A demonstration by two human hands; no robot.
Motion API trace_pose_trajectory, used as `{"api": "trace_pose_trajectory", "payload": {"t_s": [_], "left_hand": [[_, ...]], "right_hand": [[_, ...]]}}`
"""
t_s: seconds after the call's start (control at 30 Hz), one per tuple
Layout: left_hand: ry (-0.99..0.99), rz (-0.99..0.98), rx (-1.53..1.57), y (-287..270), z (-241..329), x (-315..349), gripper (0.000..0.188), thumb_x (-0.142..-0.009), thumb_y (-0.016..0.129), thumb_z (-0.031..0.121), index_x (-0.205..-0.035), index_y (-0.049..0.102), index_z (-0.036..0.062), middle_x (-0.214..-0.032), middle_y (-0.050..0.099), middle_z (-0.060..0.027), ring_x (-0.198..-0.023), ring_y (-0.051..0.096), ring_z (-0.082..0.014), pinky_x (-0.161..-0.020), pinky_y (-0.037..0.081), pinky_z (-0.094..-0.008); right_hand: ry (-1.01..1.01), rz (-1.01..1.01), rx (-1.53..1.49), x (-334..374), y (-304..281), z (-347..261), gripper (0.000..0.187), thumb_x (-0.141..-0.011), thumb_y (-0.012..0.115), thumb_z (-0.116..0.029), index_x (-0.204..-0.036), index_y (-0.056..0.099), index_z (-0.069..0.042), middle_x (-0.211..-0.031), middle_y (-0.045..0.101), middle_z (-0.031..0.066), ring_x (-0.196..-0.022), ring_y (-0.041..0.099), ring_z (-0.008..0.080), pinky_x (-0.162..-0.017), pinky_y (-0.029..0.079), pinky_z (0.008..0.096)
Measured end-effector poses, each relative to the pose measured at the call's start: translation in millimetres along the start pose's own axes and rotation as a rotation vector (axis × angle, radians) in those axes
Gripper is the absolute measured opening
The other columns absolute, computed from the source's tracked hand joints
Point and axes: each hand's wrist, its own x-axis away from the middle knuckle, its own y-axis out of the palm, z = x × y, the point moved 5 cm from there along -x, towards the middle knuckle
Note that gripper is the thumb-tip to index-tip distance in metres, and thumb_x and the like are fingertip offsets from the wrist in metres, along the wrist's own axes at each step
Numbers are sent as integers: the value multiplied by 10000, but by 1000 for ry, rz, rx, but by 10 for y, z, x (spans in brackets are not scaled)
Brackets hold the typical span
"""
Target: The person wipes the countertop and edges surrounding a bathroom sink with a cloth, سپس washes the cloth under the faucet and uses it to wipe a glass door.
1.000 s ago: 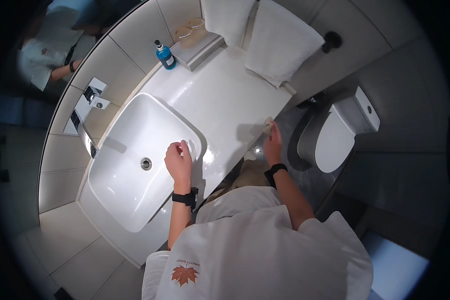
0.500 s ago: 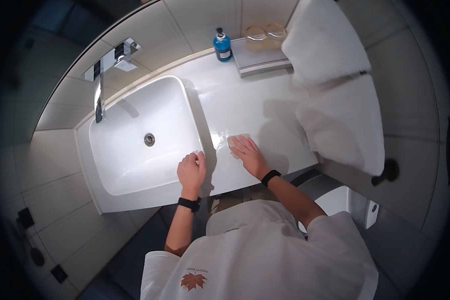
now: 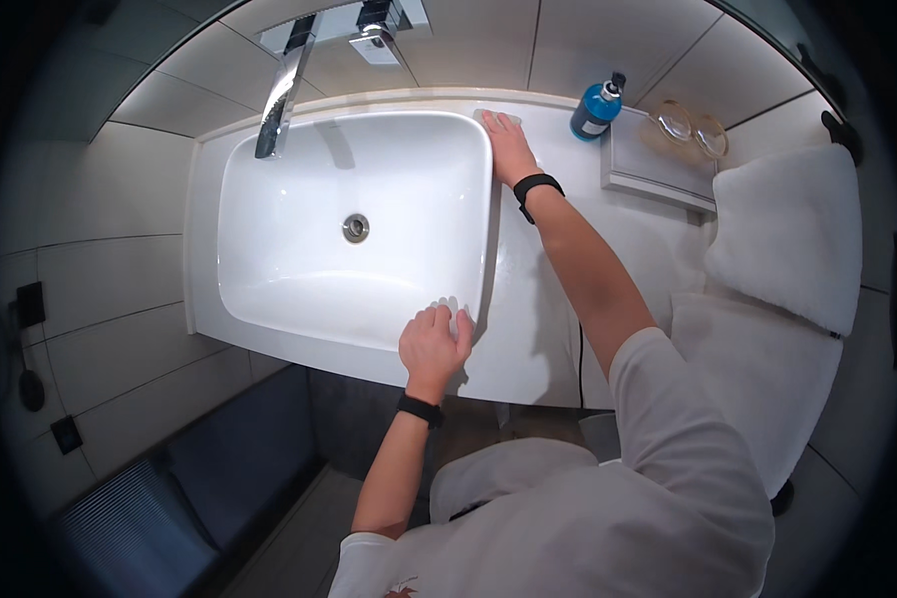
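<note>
My right hand [image 3: 511, 147] reaches to the back of the white countertop [image 3: 528, 299], beside the basin's far right corner. Its fingers press a small pale cloth [image 3: 514, 119] that shows only at their edges; I cannot make out its exact kind. At the front right corner of the white washbasin [image 3: 299, 274], my left hand [image 3: 435, 347] rests on the rim. Its fingers point into the basin, with the thumb apart and nothing held in them. A dark band circles each wrist.
A chrome faucet [image 3: 281, 95] overhangs the basin's back left. Behind the counter's right part stand a blue pump bottle [image 3: 596, 110] and a grey box [image 3: 658, 164] with two upturned glasses [image 3: 690, 128]. White towels [image 3: 792, 234] hang at the right.
My right hand has slid the pale cloth from the middle of the counter to the back, beside the basin. My left hand stays at the basin's front corner. The view has shifted.
</note>
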Motion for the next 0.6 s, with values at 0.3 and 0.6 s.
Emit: {"api": "trace_pose_trajectory", "payload": {"t_s": [0.3,0.6], "left_hand": [[-12,12,4,-8,-60,-40,241,-876,631,199,-685,523,99,-628,518,-50,-588,551,-258,-522,432,-401],[-10,5,-15,-20,-31,-6,262,-843,645,197,-657,487,102,-631,474,-63,-593,533,-251,-532,426,-376]], "right_hand": [[34,39,-182,542,-168,117,449,-827,572,13,-1247,667,-118,-1420,550,125,-1334,464,369,-1119,371,421],[-221,-28,-404,-44,-209,-70,491,-815,574,67,-1278,618,-89,-1450,516,124,-1358,430,382,-1157,322,456]]}}
